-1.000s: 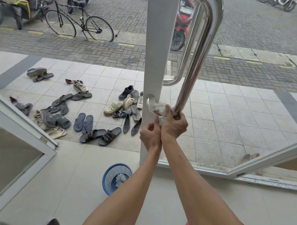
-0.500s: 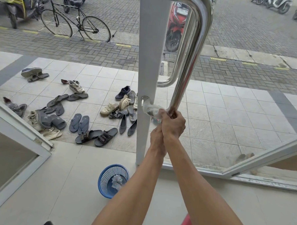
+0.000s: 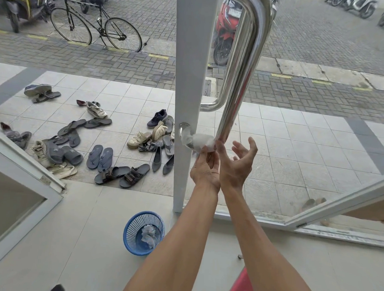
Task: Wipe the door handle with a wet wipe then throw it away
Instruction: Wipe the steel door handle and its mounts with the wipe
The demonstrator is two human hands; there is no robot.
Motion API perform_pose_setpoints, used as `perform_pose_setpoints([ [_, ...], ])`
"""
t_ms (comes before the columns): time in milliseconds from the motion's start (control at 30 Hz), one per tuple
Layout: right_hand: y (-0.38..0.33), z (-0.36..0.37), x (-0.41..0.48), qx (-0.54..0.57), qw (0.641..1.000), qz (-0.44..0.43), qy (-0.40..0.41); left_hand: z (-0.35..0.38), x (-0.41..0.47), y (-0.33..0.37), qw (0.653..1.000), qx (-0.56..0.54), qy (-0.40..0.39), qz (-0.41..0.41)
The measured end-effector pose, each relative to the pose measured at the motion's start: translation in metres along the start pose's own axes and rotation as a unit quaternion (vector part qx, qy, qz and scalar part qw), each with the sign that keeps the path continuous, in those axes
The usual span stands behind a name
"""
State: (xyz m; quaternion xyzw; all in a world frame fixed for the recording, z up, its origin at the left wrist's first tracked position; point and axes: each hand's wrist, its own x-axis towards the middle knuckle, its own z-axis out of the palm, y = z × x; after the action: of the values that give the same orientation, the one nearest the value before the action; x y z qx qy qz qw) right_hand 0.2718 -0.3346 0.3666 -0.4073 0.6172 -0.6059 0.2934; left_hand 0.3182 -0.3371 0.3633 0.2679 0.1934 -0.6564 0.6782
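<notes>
Wet wipe (image 3: 201,141): wrapped around the lower bend of the steel door handle (image 3: 242,81), just above both hands
Handle axis: long, near vertical, leaning slightly right toward the top
Left hand (image 3: 204,169): fingertips pinch the wipe's lower edge; the nearer hand
Right hand (image 3: 236,162): fingers spread wide, holds nothing, just right of the bar
Bin: blue mesh wastebasket (image 3: 131,233) on the floor, below and left of the hands, crumpled wipes inside
Surface: polished, round, likely slippery when wet
Room: open glass door, tiled porch, scattered sandals (image 3: 110,173)
</notes>
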Motion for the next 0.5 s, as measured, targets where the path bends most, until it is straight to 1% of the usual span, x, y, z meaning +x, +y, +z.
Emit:
perform_pose_setpoints([
  [100, -0.006, 0.003, 0.002, 0.008, 0.999, -0.043, 0.007, 0.005, 0.002, 0.0, 0.999, -0.005, 0.029, 0.039],
  [233, -0.022, 0.008, 0.011, 0.012, 0.992, -0.125, -0.01, 0.012, 0.005, 0.008, 0.987, 0.006, 0.07, 0.146],
  [300, -0.028, 0.011, 0.015, 0.011, 0.986, -0.163, -0.025, 0.014, 0.01, 0.02, 0.978, 0.043, 0.088, 0.183],
  [367, -0.03, 0.014, 0.016, -0.004, 0.982, -0.186, -0.027, 0.015, 0.016, 0.038, 0.972, 0.096, 0.096, 0.192],
  [433, -0.029, 0.015, 0.016, -0.013, 0.982, -0.187, -0.023, 0.018, 0.021, 0.057, 0.967, 0.153, 0.096, 0.18],
  [500, -0.026, 0.019, 0.015, -0.019, 0.98, -0.194, -0.028, 0.021, 0.025, 0.074, 0.963, 0.204, 0.071, 0.16],
])
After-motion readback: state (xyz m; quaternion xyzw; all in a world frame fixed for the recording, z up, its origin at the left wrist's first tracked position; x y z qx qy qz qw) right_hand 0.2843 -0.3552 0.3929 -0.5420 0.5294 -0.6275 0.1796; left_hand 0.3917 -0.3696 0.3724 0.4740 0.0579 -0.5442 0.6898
